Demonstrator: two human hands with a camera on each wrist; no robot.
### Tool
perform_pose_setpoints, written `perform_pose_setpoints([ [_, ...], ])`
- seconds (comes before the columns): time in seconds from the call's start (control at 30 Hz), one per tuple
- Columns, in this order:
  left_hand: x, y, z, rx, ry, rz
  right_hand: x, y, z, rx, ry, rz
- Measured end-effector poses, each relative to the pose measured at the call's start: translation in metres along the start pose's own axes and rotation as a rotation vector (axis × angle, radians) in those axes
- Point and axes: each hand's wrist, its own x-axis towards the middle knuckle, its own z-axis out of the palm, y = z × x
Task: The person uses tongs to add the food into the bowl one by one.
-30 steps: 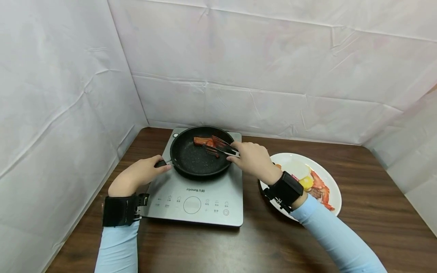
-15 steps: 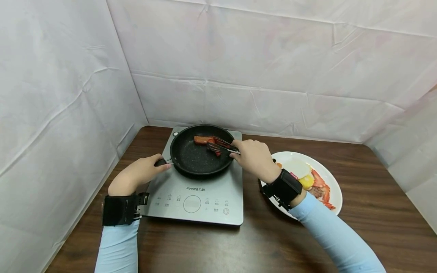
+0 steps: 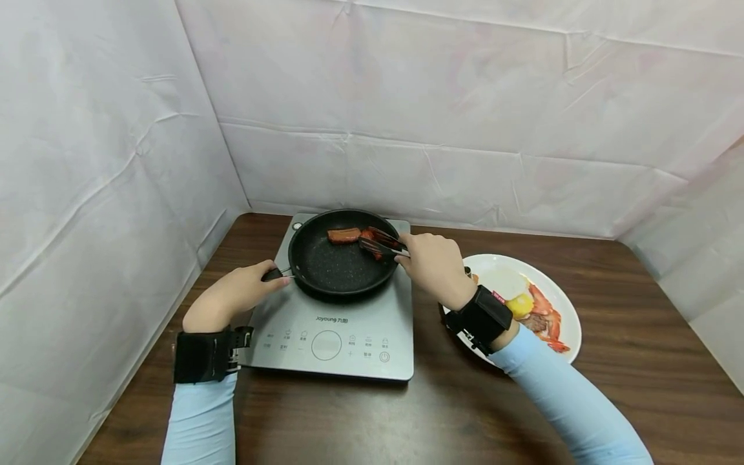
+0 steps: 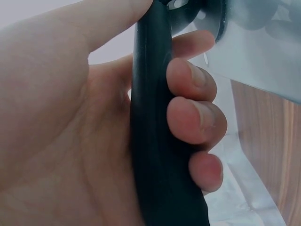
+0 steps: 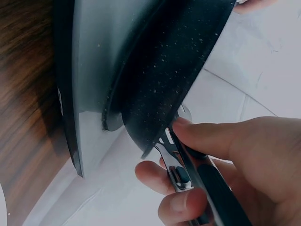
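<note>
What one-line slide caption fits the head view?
Left hand steadies a black speckled frying pan on a grey induction cooker while right hand pinches reddish meat with metal tongs.

Induction cooker (image 3: pixel 343 329) on table (image 3: pixel 610 387), near left rear corner. Frying pan (image 3: pixel 337 268) on cooker's rear half, handle (image 3: pixel 273 274) toward the left. Two meat pieces in pan's far side: one (image 3: pixel 344 235) left, one (image 3: pixel 371 236) right. Plate (image 3: pixel 572 323) of food right of cooker, apart from it.

Cooktop (image 3: pixel 343 336) front panel: brand "Joyoung" printed above the round dial; small button labels unreadable.
</note>
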Motion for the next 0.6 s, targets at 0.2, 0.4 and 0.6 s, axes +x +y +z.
perform_pose_setpoints([
  [0.2,0.0008,0.0007,-0.0018,-0.006,-0.01,0.002,0.0015,-0.0021,0.0026,-0.015,0.017,0.011],
  [0.4,0.0013,0.0027,-0.0021,-0.001,-0.008,-0.002,0.0033,-0.0035,0.0014,-0.03,-0.009,0.038],
  [0.6,0.0005,0.0043,-0.0018,-0.005,0.001,0.005,0.0017,-0.0018,0.0012,-0.031,-0.017,0.047],
])
